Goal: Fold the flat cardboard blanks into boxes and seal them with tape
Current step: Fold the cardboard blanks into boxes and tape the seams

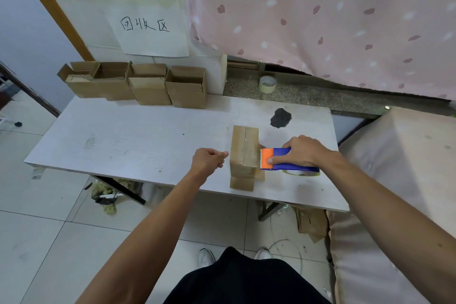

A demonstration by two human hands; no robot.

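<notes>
Four open boxes [148, 84] stood well behind the closed box [244, 153], seemingly unsealed on top. The right hand [299, 152] gripped the tape dispenser [281, 160] against that box's right side, sealing apparently underway. The left hand [208, 159], just left of it, was curled, holding nothing visible.

The tape dispenser [278, 159] in my right hand [299, 152] is smooth plastic, blue and orange, with a slight sheen. Just left of that hand, the box [244, 153] is plain brown cardboard, matt. Under my hands the table [123, 140] is a pale, matt board with a faint wood grain, scuffed in places. Far beyond my left hand [208, 159], the open boxes [148, 86] are the same dull cardboard. Beyond my right hand a soft pink cloth curtain [320, 20] hangs over a speckled stone ledge [308, 99].
</notes>
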